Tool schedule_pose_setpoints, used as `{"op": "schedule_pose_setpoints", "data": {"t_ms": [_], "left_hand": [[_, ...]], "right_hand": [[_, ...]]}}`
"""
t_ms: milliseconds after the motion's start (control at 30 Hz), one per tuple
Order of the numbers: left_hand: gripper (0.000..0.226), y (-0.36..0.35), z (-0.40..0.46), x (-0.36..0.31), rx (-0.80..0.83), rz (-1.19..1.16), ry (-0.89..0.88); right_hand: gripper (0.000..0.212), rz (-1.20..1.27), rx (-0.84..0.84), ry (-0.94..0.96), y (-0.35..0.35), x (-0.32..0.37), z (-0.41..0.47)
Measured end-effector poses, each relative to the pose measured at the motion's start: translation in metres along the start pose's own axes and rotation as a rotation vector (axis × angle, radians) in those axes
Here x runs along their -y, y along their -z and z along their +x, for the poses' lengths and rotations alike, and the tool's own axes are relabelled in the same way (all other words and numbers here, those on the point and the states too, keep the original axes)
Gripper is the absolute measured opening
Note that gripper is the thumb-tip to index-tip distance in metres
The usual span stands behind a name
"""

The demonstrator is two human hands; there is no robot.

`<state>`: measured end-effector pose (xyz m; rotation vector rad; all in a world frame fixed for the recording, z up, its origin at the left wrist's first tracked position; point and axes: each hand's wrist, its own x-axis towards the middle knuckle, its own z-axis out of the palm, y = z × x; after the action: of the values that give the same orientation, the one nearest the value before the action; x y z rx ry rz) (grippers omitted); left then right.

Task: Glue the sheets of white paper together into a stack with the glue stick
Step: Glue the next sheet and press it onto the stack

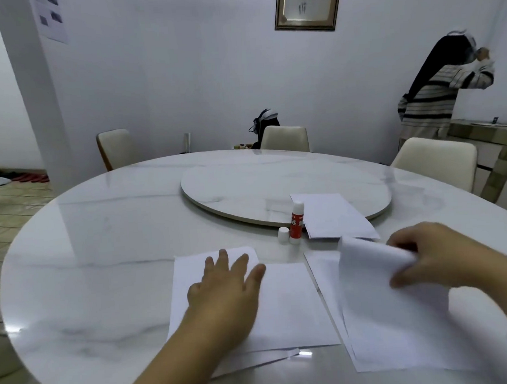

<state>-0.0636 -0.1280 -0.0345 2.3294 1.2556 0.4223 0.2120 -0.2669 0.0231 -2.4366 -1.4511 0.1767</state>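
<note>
My left hand (226,284) lies flat, fingers spread, on a stack of white sheets (287,307) near the table's front edge. My right hand (432,256) pinches the top edge of a white sheet (381,302) and curls it up off another pile of paper at the right. A red and white glue stick (296,222) stands upright and uncapped behind the sheets, with its white cap (283,235) standing just to its left. More white paper (332,214) lies partly on the turntable behind the glue stick.
The round white marble table (103,258) carries a raised turntable (246,186) in its middle. Cream chairs (284,138) stand around the far side. A person in a striped top (435,94) stands at the back right by a side table.
</note>
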Motion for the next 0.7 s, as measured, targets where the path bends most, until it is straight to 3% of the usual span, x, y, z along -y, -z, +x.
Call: {"op": "schedule_pose_setpoints", "data": {"t_ms": [67,133,200,267,367,433,533,567,633,700], "left_hand": [[0.043,0.01,-0.006,0.009,-0.117,-0.366,-0.07],[0.033,0.023,-0.009,0.019,-0.173,-0.702,-0.145],[0.039,0.037,-0.01,0.03,-0.056,-1.016,-0.217],[0.041,0.045,-0.014,0.038,0.122,-1.194,-0.31],[0.042,0.044,-0.024,0.045,0.332,-1.303,-0.399],[0.05,0.044,-0.029,0.046,0.407,-1.424,-0.4],[0.039,0.054,-0.029,0.045,0.254,-1.401,-0.252],[0.028,0.057,-0.026,0.045,0.133,-1.288,-0.182],[0.028,0.064,-0.021,0.047,-0.027,-1.001,-0.079],[0.029,0.068,-0.02,0.051,-0.026,-0.794,-0.031]], "right_hand": [[0.032,0.081,0.065,0.035,0.026,0.006,-0.01],[0.039,0.334,0.143,0.096,0.048,0.013,-0.021],[0.044,0.73,0.138,0.156,0.058,0.024,-0.026],[0.034,1.06,0.112,0.213,0.054,0.047,-0.028],[0.029,1.283,0.14,0.238,0.026,0.09,-0.03],[0.039,1.353,0.124,0.183,0.002,0.113,-0.029],[0.06,1.34,0.039,0.052,-0.029,0.129,-0.028],[0.068,1.343,0.028,0.032,-0.036,0.131,-0.027],[0.088,1.394,0.003,0.02,-0.045,0.128,-0.027],[0.1,1.37,-0.06,0.004,-0.054,0.12,-0.029]]}}
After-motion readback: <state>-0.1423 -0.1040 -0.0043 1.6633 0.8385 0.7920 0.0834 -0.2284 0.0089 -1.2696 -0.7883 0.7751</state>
